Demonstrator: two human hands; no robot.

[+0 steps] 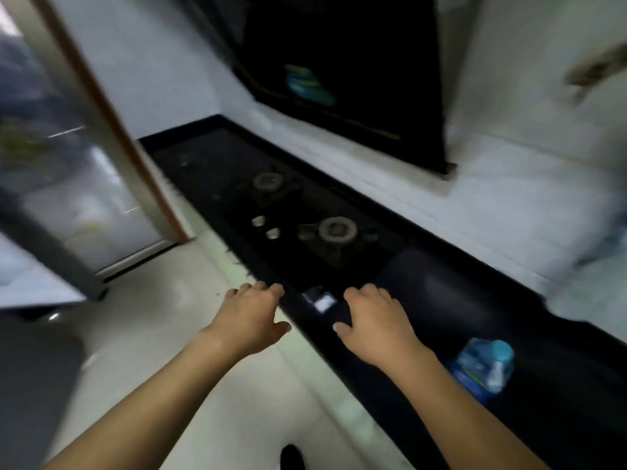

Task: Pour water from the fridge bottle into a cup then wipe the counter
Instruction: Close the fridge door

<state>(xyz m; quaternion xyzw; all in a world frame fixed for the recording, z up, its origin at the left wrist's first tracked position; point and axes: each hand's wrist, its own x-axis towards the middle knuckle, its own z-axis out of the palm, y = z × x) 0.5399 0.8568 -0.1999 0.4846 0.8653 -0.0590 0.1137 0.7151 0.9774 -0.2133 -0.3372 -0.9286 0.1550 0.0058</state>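
Hovering hands: left hand (252, 315) and right hand (376, 318) open, empty, above the counter (441, 300) edge.
Water bottle (483, 364): on the counter, right of the right hand.
Cup: not seen.
Risk: a blind reach sideways could topple the bottle.

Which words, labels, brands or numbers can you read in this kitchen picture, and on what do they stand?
None can be read.
Sticker on the range hood: print too blurred.
Label on the water bottle: blurred, unreadable.
White patch on the counter: no legible text.
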